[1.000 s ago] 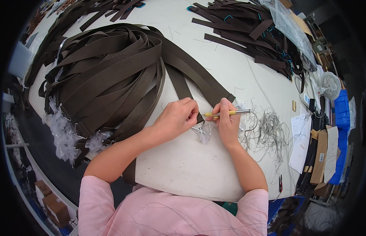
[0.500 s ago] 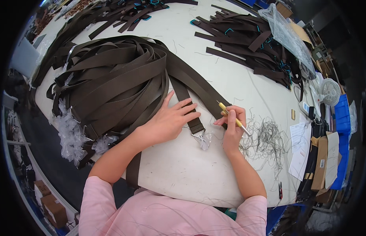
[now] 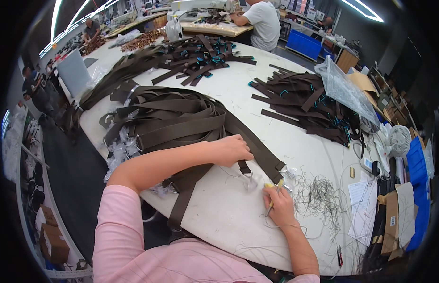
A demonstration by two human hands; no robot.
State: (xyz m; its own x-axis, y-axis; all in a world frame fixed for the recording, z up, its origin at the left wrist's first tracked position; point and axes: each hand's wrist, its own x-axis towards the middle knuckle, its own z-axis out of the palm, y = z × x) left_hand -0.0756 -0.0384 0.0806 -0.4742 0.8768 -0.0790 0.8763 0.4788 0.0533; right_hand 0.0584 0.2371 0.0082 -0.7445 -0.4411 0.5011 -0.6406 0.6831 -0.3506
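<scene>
Work at the strap ends seems to be in hand. At the left of the tabletop (image 3: 224,212), a pile of brown straps (image 3: 177,125) is heaped. The left hand (image 3: 232,150) is curled, nearly closed, just beside one strap end (image 3: 244,166); whether any strap is gripped cannot be told. By the right hand (image 3: 280,203), a slim tool (image 3: 269,208) is gripped in bent fingers, near the end of a second strap (image 3: 255,145); contact is unclear. For the next move, steady webbing would be called for. Farther right, loose threads (image 3: 323,195) are scattered.
</scene>
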